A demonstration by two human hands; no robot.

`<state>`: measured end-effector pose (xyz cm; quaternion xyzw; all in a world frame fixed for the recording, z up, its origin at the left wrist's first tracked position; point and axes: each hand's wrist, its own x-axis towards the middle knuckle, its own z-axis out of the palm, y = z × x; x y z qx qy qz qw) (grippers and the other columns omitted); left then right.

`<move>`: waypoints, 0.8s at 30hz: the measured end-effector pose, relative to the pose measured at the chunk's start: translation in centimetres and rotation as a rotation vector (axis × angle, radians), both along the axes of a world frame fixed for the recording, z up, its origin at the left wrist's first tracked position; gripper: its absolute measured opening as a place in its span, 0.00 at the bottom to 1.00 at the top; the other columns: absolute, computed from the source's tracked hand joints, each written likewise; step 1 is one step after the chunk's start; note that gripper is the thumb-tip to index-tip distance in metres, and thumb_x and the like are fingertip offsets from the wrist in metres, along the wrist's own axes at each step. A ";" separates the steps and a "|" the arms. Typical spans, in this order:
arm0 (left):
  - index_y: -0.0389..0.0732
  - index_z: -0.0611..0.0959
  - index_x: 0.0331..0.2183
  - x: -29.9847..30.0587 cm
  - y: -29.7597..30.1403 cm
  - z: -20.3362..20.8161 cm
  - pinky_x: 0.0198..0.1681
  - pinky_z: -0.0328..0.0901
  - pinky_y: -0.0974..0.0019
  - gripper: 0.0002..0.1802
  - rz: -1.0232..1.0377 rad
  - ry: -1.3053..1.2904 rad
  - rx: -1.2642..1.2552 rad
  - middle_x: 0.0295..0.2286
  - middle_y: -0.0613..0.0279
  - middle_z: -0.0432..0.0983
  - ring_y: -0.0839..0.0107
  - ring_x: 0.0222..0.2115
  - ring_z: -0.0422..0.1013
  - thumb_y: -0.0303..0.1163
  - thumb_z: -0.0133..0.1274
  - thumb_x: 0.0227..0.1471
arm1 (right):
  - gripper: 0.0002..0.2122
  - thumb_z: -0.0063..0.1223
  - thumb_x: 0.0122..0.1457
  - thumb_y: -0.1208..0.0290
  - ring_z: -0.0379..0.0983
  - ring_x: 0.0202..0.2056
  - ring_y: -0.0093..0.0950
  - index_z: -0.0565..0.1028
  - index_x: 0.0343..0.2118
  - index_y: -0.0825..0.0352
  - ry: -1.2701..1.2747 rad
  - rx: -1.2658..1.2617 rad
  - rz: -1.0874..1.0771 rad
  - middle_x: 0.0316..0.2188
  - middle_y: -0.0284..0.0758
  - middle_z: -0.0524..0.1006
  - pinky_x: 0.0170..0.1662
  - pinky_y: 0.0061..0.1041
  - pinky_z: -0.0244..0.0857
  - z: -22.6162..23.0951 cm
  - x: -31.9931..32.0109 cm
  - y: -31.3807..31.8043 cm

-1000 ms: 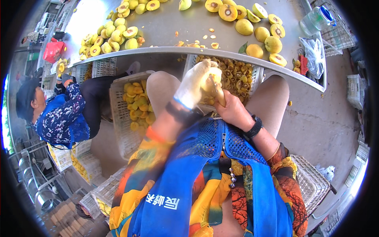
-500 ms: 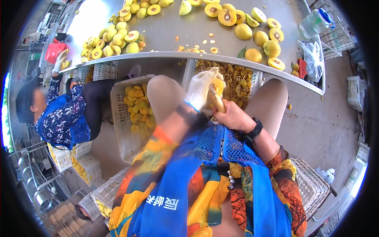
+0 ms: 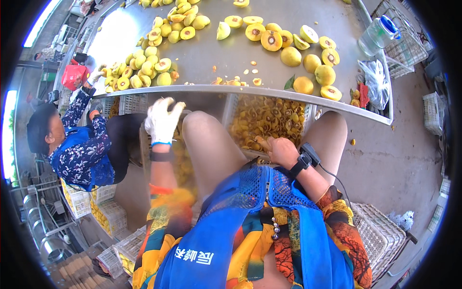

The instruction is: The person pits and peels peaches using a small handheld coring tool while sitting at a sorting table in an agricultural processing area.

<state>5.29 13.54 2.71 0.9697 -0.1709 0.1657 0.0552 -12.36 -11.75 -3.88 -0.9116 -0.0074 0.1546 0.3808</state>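
Note:
My left hand (image 3: 162,121), in a white glove, is raised just under the metal table's rim (image 3: 202,89), fingers spread and holding nothing. It hovers over a pale crate (image 3: 144,144) beside my left knee. My bare right hand (image 3: 282,151) rests low between my knees, fingers curled around a small tool whose tip pokes out to the left. It sits at the near edge of a crate of yellow fruit halves (image 3: 269,120). Whole and halved yellow fruits (image 3: 303,85) lie on the tabletop above.
A person in a flowered shirt (image 3: 77,149) sits at my left, one gloved hand (image 3: 95,77) reaching to a fruit pile (image 3: 139,67). A plastic bottle (image 3: 378,33) and a clear bag (image 3: 375,79) sit at the table's right end. White crates (image 3: 378,231) stand on the floor.
My hands were together at the middle, working a yellow fruit. They have parted: the left swung out to the left and opened, the right dropped toward my lap.

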 end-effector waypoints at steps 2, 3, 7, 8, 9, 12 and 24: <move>0.41 0.80 0.35 2.4 -1.6 0.7 0.39 0.65 0.62 0.21 0.058 0.217 -0.224 0.37 0.56 0.74 0.59 0.37 0.70 0.45 0.56 0.41 | 0.10 0.53 0.46 0.66 0.70 0.26 0.48 0.69 0.27 0.67 -0.026 0.020 -0.073 0.20 0.48 0.72 0.31 0.42 0.63 0.6 0.4 0.2; 0.42 0.79 0.36 3.4 -3.9 0.7 0.40 0.65 0.61 0.21 -0.047 0.151 -0.234 0.36 0.56 0.74 0.59 0.37 0.70 0.45 0.56 0.42 | 0.10 0.54 0.46 0.67 0.70 0.25 0.47 0.68 0.26 0.67 -0.057 0.033 -0.075 0.19 0.48 0.72 0.30 0.41 0.63 0.2 0.6 0.5; 0.45 0.75 0.41 8.4 -16.3 -0.8 0.40 0.64 0.57 0.21 -0.533 -0.045 -0.184 0.37 0.57 0.73 0.58 0.37 0.69 0.41 0.54 0.43 | 0.10 0.54 0.47 0.67 0.69 0.24 0.47 0.67 0.24 0.68 -0.193 0.155 -0.139 0.18 0.48 0.71 0.28 0.40 0.62 -0.9 0.4 -0.1; 0.47 0.73 0.42 9.0 -20.5 -1.0 0.40 0.65 0.56 0.22 -0.568 0.044 -0.108 0.37 0.57 0.72 0.58 0.38 0.69 0.40 0.53 0.43 | 0.10 0.54 0.47 0.67 0.69 0.24 0.47 0.67 0.24 0.68 -0.165 0.108 -0.185 0.17 0.48 0.71 0.28 0.40 0.62 -0.9 0.1 -0.8; 0.48 0.72 0.43 9.4 -23.5 -1.5 0.40 0.65 0.55 0.22 -0.574 0.140 -0.063 0.38 0.57 0.70 0.57 0.39 0.68 0.38 0.53 0.43 | 0.11 0.54 0.47 0.67 0.69 0.24 0.47 0.67 0.24 0.68 -0.141 0.071 -0.208 0.17 0.48 0.71 0.28 0.41 0.62 -0.5 -0.2 -1.2; 0.51 0.70 0.44 11.0 -27.9 -6.3 0.39 0.65 0.53 0.21 -0.552 0.222 0.083 0.41 0.55 0.66 0.53 0.42 0.65 0.34 0.50 0.43 | 0.11 0.55 0.46 0.67 0.69 0.24 0.47 0.67 0.24 0.68 -0.121 0.049 -0.313 0.17 0.48 0.70 0.27 0.41 0.62 0.6 -1.5 -3.0; 0.39 0.73 0.45 3.5 -21.3 -2.9 0.38 0.68 0.66 0.25 -0.563 0.887 -0.914 0.37 0.53 0.73 0.62 0.35 0.72 0.23 0.53 0.40 | 0.14 0.49 0.55 0.68 0.61 0.11 0.16 0.65 0.41 0.70 -0.059 0.852 -0.942 0.17 0.32 0.70 0.13 0.16 0.56 2.7 3.5 -5.7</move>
